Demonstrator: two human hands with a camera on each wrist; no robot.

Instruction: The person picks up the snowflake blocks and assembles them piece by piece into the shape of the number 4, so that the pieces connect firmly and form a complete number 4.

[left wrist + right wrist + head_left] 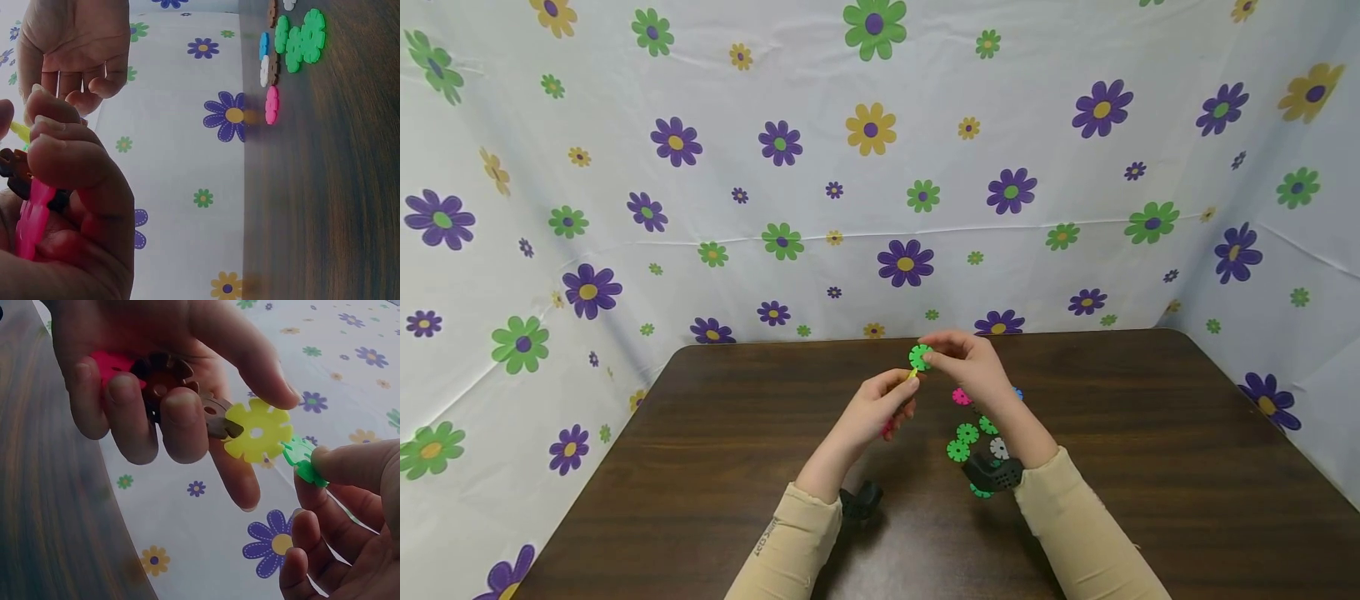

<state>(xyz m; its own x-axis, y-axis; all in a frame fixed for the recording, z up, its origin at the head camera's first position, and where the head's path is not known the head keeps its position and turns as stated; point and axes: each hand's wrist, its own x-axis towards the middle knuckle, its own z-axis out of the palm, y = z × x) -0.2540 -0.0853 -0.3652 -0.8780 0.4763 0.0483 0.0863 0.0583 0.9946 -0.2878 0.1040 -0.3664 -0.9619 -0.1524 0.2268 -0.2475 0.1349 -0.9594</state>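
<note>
A chain of notched flower-shaped discs runs through my left hand, whose curled fingers hold it. In the right wrist view the chain shows a pink disc, a dark brown disc, a brown disc and a yellow disc at its end. Fingers partly cover the pink and dark ones. My right hand pinches a green disc between thumb and fingers. The green disc meets the yellow disc's edge, the two tilted to each other. Both hands are raised over the table's far half.
Loose discs lie on the dark wooden table beneath my right forearm: several green discs, a pink disc, a white disc and a blue disc. A flower-printed cloth hangs behind the table.
</note>
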